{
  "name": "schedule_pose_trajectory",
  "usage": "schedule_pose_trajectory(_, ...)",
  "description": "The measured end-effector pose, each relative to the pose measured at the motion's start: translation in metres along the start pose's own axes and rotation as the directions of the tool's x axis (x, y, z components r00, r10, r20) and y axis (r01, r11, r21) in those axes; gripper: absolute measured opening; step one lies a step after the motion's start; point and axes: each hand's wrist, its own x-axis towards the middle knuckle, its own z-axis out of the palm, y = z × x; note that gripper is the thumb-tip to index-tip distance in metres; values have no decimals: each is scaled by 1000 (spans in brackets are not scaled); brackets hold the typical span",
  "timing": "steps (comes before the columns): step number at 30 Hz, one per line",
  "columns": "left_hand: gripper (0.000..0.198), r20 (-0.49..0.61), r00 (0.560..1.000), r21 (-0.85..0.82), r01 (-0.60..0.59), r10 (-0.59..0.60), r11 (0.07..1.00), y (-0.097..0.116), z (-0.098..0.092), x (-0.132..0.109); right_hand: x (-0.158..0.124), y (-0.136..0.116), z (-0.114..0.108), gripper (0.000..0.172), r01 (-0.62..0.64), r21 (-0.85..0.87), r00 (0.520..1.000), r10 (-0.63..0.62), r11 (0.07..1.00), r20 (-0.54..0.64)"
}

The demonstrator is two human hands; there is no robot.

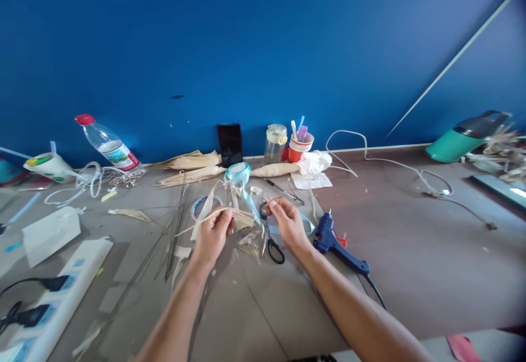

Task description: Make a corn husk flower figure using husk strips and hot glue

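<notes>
My left hand (213,233) is closed on a bundle of pale dried corn husk strips (240,217), whose ends stick out on both sides of the fingers. My right hand (285,220) is closed in a pinch at the fingertips; a small pale bit shows there, too small to name. Just below and left of it lie black-handled scissors (276,252), apparently on the table, partly hidden by the hand. A roll of light blue ribbon (238,172) sits behind the hands, its tail hanging forward between them. Husk scraps (249,246) are scattered beneath.
A blue glue gun (339,244) lies right of my right hand. Thin wires (170,241) and a white power strip (61,296) are on the left. Along the blue wall stand a leaning bottle (113,151), a phone (230,144), a jar (275,144) and paper cups (299,148).
</notes>
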Motion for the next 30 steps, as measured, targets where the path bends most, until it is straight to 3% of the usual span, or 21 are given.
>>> schedule_pose_trajectory(4,30,25,1000,30,-18,17,999,0,-1,1,-6,-14,0,36,198,-164,958,-155,966,241)
schedule_pose_trajectory(7,29,108,994,59,-40,33,997,0,2,-1,-12,-19,7,19,214,-303,936,-106,928,336)
schedule_pose_trajectory(11,23,108,994,11,-16,15,1000,0,3,-1,-6,-9,6,18,29,-275,995,-2,961,98)
schedule_pose_trajectory(14,21,-25,1000,-61,1,-2,998,-1,0,1,5,1,-4,20,-18,-294,994,-15,956,-108)
schedule_pose_trajectory(17,20,-179,984,-105,-21,2,994,-5,-4,4,13,6,-12,23,-42,-410,973,-55,911,-224)
schedule_pose_trajectory(21,20,-312,950,-120,-43,4,992,-9,-9,8,17,11,-16,31,-98,-506,963,-46,857,-264)
schedule_pose_trajectory(25,19,-360,933,-37,-15,0,999,-11,-12,9,19,17,-19,33,-104,-578,958,-74,809,-277)
schedule_pose_trajectory(28,21,-368,930,43,-1,17,999,-12,-13,10,18,20,-20,35,15,-711,937,-258,703,-236)
schedule_pose_trajectory(30,20,-374,926,77,-20,48,997,-12,-13,10,14,18,-18,34,145,-771,911,-387,621,-141)
